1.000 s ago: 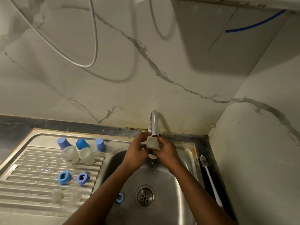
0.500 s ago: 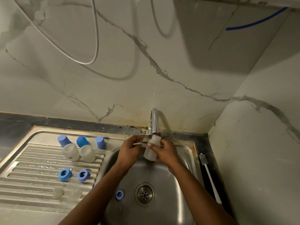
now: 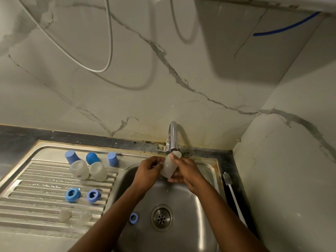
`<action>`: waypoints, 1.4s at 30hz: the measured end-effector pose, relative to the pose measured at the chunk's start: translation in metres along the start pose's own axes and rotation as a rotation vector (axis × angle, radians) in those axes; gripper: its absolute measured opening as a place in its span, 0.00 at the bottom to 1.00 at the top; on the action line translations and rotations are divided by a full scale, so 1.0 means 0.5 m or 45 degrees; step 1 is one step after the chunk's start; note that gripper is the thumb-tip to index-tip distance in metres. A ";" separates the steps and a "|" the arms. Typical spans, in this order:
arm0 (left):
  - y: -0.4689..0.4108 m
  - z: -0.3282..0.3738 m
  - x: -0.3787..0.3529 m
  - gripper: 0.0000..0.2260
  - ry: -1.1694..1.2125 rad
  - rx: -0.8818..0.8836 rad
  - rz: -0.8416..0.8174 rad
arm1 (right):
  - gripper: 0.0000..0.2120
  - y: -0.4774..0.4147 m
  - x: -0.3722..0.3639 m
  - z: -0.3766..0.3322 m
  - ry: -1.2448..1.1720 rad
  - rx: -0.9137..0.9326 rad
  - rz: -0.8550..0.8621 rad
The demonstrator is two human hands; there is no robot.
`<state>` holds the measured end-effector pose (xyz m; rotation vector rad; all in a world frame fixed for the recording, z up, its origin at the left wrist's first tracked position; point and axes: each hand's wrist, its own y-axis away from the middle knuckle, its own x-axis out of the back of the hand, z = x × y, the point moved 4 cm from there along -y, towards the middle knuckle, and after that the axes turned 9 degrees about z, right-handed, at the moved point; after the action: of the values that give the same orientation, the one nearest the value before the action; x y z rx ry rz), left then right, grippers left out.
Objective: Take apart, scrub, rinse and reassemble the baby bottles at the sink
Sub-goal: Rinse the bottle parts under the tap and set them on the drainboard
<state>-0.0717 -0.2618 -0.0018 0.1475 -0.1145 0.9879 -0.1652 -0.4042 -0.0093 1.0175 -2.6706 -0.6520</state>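
My right hand (image 3: 185,171) grips a clear bottle body (image 3: 168,169), tilted with its mouth up against the tap spout (image 3: 171,140). My left hand (image 3: 148,170) is curled beside the bottle's left side; whether it holds anything is hidden. Two more clear bottle bodies (image 3: 79,169) (image 3: 98,170) stand upside down on the drainboard (image 3: 27,188). Behind them are three blue caps (image 3: 71,156) (image 3: 91,158) (image 3: 112,159). Two blue collar rings (image 3: 72,195) (image 3: 93,196) and two clear teats (image 3: 64,215) (image 3: 85,216) lie nearer. A third blue ring (image 3: 133,218) lies in the sink basin (image 3: 203,206).
The drain (image 3: 161,218) sits in the basin's middle. A white bottle brush (image 3: 233,195) lies on the dark counter strip right of the sink. Marble walls close in behind and on the right. A white cable (image 3: 107,51) hangs on the back wall.
The bottle body went from being held upright under the spout in both hands to tilted, mouth at the spout, in my right hand. My left hand slid to its left side.
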 end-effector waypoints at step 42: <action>0.043 -0.068 0.097 0.26 -0.329 -0.182 0.024 | 0.32 0.086 -0.128 0.142 -0.242 -0.685 -0.132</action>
<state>-0.0620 -0.2042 -0.0257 0.1423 -0.4227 0.9725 -0.1671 -0.3096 -0.0538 0.9732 -2.3756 -1.4522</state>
